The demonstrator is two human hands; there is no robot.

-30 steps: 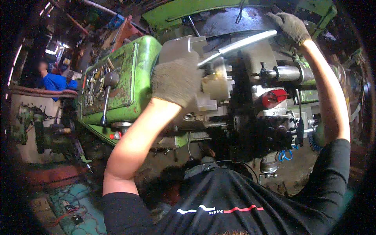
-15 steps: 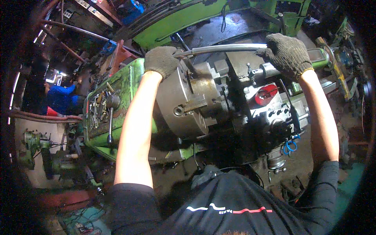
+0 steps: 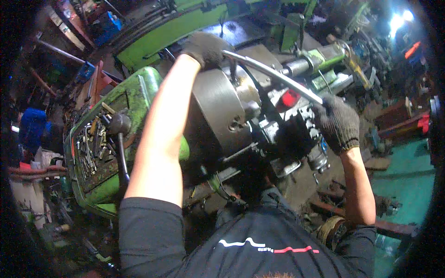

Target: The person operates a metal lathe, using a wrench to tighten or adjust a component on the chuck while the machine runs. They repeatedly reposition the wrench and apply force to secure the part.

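Note:
A long silver metal bar (image 3: 278,78) runs slantwise over the machine, from far left to near right. My left hand (image 3: 204,48), in a dark knitted glove, is closed around its thinner far end, above the back of the lathe chuck (image 3: 214,106). My right hand (image 3: 337,121), gloved alike, grips the near end, right of the tool post area. The chuck is a large grey cylinder with jaws at its right face. A worn, yellowish metal workpiece (image 3: 249,92) shows at the jaws, partly in shadow. What the bar's far end joins is hidden by my left glove.
The green lathe headstock (image 3: 149,85) stands left, with a tray of small loose tools (image 3: 95,146) and a black lever (image 3: 123,155). A red round part (image 3: 290,97) lies under the bar on the carriage. The tailstock (image 3: 301,66) is beyond it. Clutter surrounds the machine.
My right hand has swung the bar's near end toward me, from level to slanting. My left hand stays on the far end. The view has shifted and turned.

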